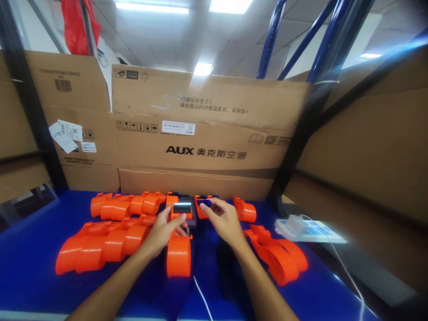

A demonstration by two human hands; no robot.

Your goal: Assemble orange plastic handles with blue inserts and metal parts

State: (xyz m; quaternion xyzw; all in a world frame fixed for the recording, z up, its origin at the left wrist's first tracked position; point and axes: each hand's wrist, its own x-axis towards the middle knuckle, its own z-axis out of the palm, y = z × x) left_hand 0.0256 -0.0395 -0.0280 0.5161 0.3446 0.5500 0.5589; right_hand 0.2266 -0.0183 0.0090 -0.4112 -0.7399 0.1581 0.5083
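My left hand (pixel 167 229) is closed on an orange plastic tape dispenser, its fingers and thumb around the head. On that head sits a black part (pixel 182 207) with a pale toothed edge, facing me. Just below the hand is an orange loop (pixel 179 258); whether it belongs to the held dispenser I cannot tell. My right hand (pixel 227 220) pinches a small dark blue piece (pixel 204 203) between thumb and fingers, slightly right of the toothed part and apart from it. Behind the held dispenser lies a dark, flat, phone-like object (pixel 191 214), partly covered.
Rows of orange dispensers (pixel 103 243) lie at left on the blue tabletop (pixel 140 290), with others (pixel 281 258) at right. A white power strip (pixel 310 229) with a cable stands at the right edge. A cardboard wall (pixel 200 133) closes the back, between dark posts.
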